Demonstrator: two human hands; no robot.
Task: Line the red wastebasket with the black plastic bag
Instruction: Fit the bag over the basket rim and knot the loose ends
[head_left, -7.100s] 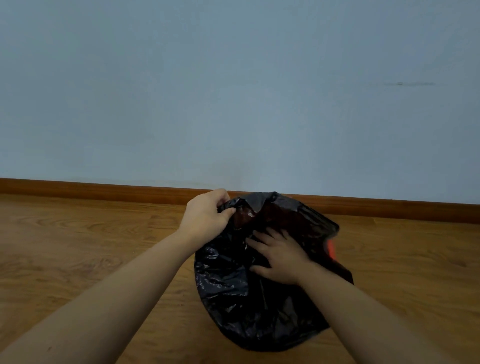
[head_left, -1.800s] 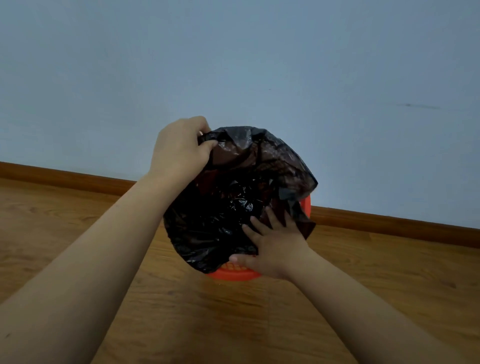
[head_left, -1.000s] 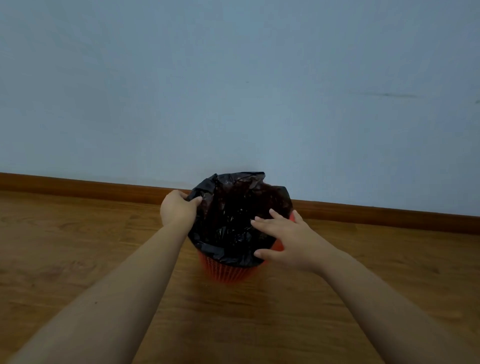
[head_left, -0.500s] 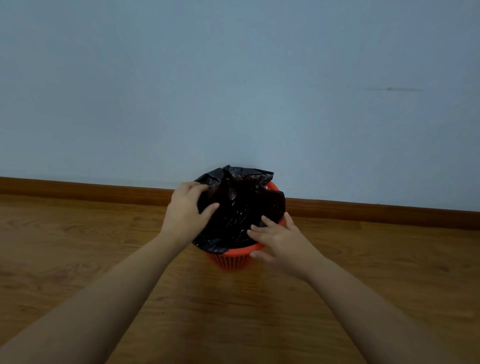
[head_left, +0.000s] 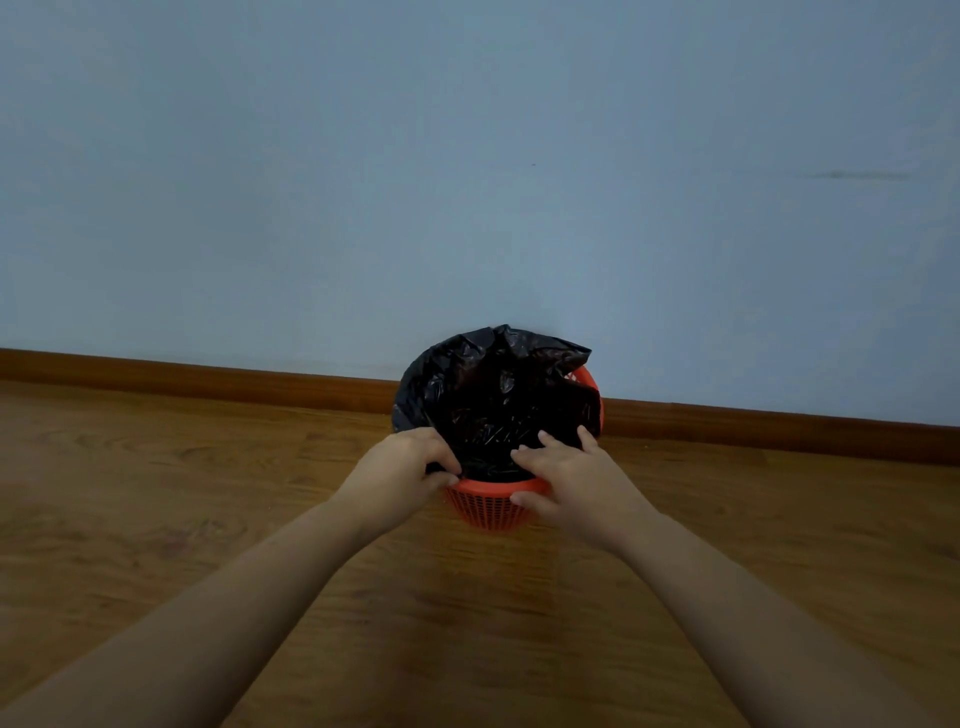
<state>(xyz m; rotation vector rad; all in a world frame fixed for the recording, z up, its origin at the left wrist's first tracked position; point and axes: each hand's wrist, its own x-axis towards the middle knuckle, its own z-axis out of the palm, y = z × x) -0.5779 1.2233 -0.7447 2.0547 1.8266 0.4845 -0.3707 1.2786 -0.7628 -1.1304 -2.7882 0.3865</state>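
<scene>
Wooden floor (head_left: 208, 493) met a pale blue wall (head_left: 467, 156) along a brown skirting board (head_left: 208, 376). Red wastebasket (head_left: 488, 506) – mesh-sided, upright on the floor just in front of the skirting board. Black plastic bag (head_left: 493, 400) sat inside the wastebasket; its crumpled mouth stood above the far rim and hung over the left side, while the near rim and part of the right rim showed bare red. Left hand (head_left: 402, 465) was at the near-left rim, fingers curled and pinching the bag's edge. Right hand (head_left: 576, 478) straddled the near-right rim – fingers (head_left: 527, 457) spread apart and fairly straight on the bag inside, thumb against the outer mesh wall
</scene>
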